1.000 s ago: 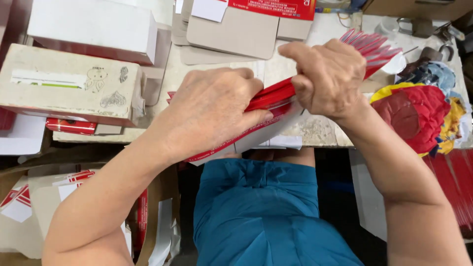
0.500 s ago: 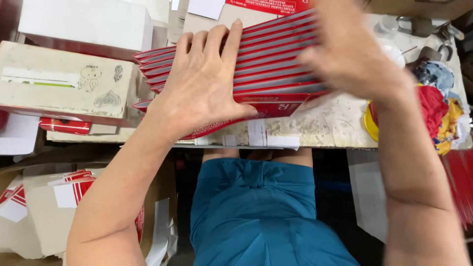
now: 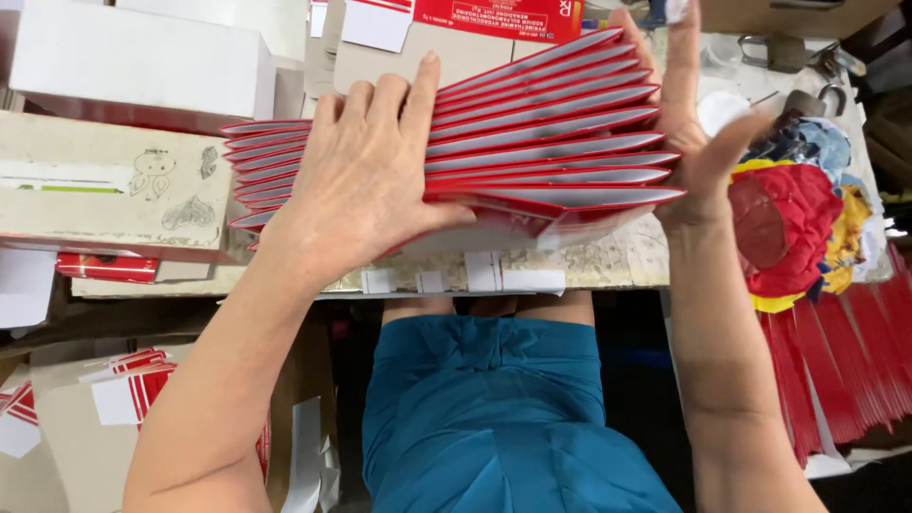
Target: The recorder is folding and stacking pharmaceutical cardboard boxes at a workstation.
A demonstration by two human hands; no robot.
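Head view shows the left hand (image 3: 366,185) with fingers flat on the fanned red cartons (image 3: 560,142) above the table (image 3: 608,261), right hand (image 3: 698,133) open against their edge, apparently squaring them, which calls for even pressure.

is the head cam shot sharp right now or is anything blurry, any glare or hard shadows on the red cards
Head view: mostly sharp; the fanned stack of red and white flat cartons shows crisp edges, as does the left hand pressed flat on it. The right hand at the stack's end is slightly soft at the fingertips. Lighting is even and diffuse, no harsh glare on the cartons; under the table edge it falls dark.
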